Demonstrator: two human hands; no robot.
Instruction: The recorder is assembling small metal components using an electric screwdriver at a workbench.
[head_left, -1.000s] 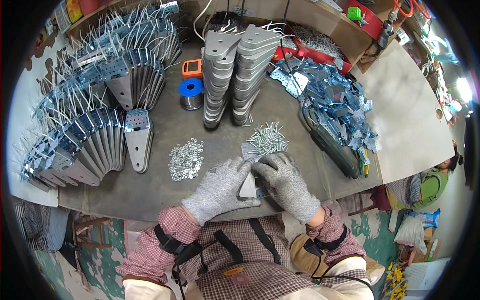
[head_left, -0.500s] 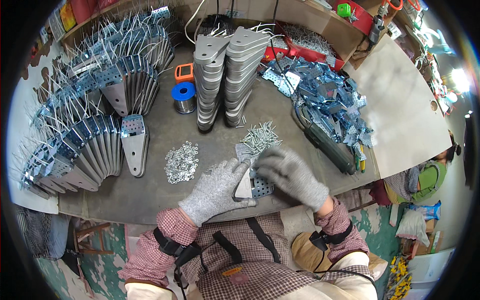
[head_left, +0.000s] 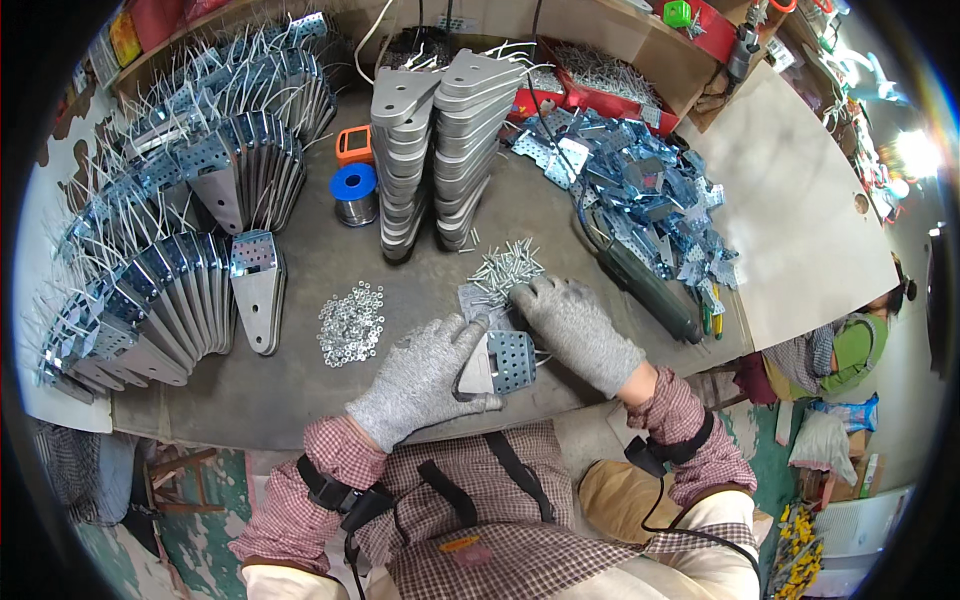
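Note:
My left hand (head_left: 412, 380), in a grey knit glove, is closed round a flat tapered metal plate (head_left: 478, 373) near the table's front edge. On the plate's right end sits a bluish perforated metal bracket (head_left: 514, 361), and a short pale wire end pokes out beside it. My gloved right hand (head_left: 582, 335) reaches to the near edge of a pile of small screws (head_left: 508, 266), its fingers curled down. Whatever its fingertips hold is hidden. A heap of small nuts (head_left: 352, 322) lies left of my left hand.
Two tall stacks of tapered plates (head_left: 402, 150) stand at the back, beside a blue-topped solder spool (head_left: 354, 194). Finished-looking bracketed plates (head_left: 185, 300) with wires fan out at left. Loose perforated brackets (head_left: 650, 190) and a dark cylindrical tool (head_left: 648, 292) lie at right.
My right hand has moved from above the bracket up to the screw pile, uncovering the bracket. My left hand keeps its hold on the plate. The whole view has shifted slightly.

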